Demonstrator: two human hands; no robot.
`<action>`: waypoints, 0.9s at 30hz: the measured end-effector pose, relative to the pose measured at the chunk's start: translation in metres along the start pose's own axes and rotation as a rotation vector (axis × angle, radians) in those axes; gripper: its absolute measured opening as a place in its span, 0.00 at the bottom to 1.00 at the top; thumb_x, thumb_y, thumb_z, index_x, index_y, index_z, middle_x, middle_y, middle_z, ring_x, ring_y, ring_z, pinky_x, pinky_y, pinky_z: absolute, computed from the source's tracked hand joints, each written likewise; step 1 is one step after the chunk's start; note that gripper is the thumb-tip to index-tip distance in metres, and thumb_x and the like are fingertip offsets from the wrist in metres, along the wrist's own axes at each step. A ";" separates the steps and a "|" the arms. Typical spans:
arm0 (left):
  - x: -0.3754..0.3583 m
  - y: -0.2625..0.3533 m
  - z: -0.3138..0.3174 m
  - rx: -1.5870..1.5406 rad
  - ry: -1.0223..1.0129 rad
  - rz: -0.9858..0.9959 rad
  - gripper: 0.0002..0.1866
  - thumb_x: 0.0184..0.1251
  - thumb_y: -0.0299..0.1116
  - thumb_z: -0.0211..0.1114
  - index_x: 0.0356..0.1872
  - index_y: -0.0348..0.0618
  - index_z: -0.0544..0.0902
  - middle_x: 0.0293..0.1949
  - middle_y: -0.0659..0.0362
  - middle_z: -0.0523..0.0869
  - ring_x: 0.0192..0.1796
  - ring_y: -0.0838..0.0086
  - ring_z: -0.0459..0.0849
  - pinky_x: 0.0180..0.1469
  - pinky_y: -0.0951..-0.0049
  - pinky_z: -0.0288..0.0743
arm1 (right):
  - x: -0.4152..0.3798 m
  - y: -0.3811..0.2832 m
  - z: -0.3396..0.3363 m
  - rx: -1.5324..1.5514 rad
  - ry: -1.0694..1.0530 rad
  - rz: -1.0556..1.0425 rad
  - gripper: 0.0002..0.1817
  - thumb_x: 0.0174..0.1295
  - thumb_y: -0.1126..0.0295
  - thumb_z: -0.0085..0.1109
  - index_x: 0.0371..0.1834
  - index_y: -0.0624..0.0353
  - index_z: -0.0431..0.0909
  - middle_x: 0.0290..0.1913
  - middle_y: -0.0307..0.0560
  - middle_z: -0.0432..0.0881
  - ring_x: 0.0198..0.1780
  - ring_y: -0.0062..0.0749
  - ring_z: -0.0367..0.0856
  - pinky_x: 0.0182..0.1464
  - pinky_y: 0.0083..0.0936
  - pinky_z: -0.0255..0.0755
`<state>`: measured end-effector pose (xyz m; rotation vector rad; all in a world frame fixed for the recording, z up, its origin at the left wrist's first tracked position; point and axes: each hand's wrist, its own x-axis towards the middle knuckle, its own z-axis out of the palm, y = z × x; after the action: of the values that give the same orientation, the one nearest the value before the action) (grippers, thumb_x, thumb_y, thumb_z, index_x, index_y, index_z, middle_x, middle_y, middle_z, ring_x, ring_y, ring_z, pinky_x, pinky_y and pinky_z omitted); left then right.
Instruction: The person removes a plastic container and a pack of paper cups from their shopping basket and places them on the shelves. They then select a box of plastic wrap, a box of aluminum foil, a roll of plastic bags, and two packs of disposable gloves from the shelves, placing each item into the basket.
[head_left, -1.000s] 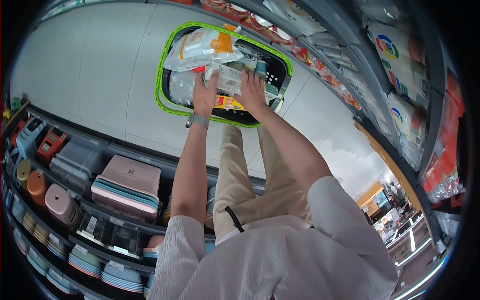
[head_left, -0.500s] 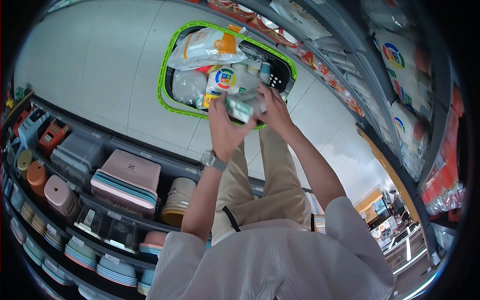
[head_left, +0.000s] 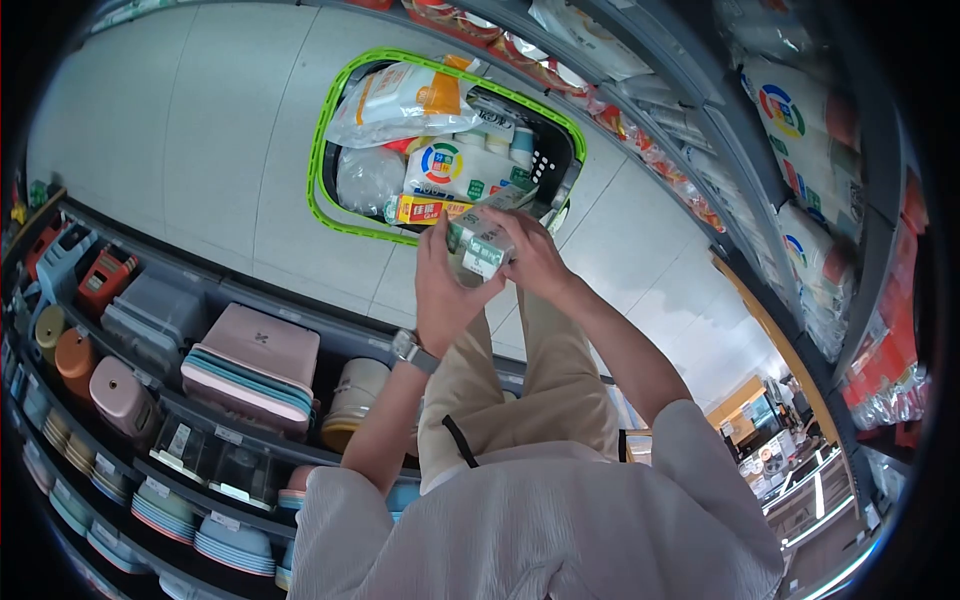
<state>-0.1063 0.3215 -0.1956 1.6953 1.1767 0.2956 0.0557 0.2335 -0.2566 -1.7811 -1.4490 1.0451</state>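
A long green-and-white printed box [head_left: 484,245] is gripped between both my hands, above the near edge of the shopping basket [head_left: 317,168]. My left hand [head_left: 445,285] holds its left side, and my right hand [head_left: 538,258] has its fingers around the right side. The basket has a bright green rim and stands on the floor. Inside lie a white-and-orange plastic bag [head_left: 395,103], a pack with a coloured ring logo [head_left: 447,165], a clear plastic bundle [head_left: 370,180] and a yellow-and-red box [head_left: 418,209]. Part of the basket's near side is hidden by my hands.
On the left, shelves carry pink lidded bins [head_left: 262,345], stacked bowls [head_left: 235,540] and an orange container [head_left: 75,350]. Shelves on the right hold packs of plastic-wrapped goods [head_left: 790,125]. A wooden-edged shelf end [head_left: 765,325] stands to my right.
The box has turned and come slightly closer to me, with its printed end now sharper. The yellow-and-red box in the basket shows more fully. Both hands keep hold.
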 end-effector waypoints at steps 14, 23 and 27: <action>0.134 -0.139 0.014 0.600 -0.144 -0.250 0.25 0.64 0.45 0.69 0.52 0.33 0.82 0.43 0.42 0.88 0.51 0.48 0.87 0.54 0.51 0.79 | 0.038 0.008 -0.024 0.029 0.661 0.325 0.26 0.51 0.68 0.79 0.52 0.64 0.79 0.39 0.49 0.90 0.40 0.34 0.91 0.44 0.29 0.83; 0.146 -0.157 0.046 0.775 -0.480 -0.485 0.30 0.55 0.47 0.72 0.55 0.39 0.79 0.56 0.45 0.87 0.58 0.54 0.87 0.60 0.55 0.80 | 0.050 0.002 -0.027 0.082 0.801 0.367 0.25 0.51 0.66 0.79 0.47 0.66 0.78 0.35 0.50 0.89 0.38 0.33 0.91 0.42 0.27 0.82; 0.150 -0.160 0.045 0.803 -0.538 -0.556 0.40 0.47 0.52 0.79 0.58 0.37 0.75 0.58 0.43 0.84 0.59 0.51 0.85 0.61 0.57 0.80 | 0.051 0.002 -0.028 0.100 0.836 0.440 0.24 0.51 0.66 0.79 0.47 0.66 0.78 0.36 0.51 0.89 0.38 0.34 0.91 0.43 0.28 0.82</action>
<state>-0.0920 0.4189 -0.3966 1.8181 1.3607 -1.0374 0.0855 0.2830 -0.2546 -2.1314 -0.5037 0.4253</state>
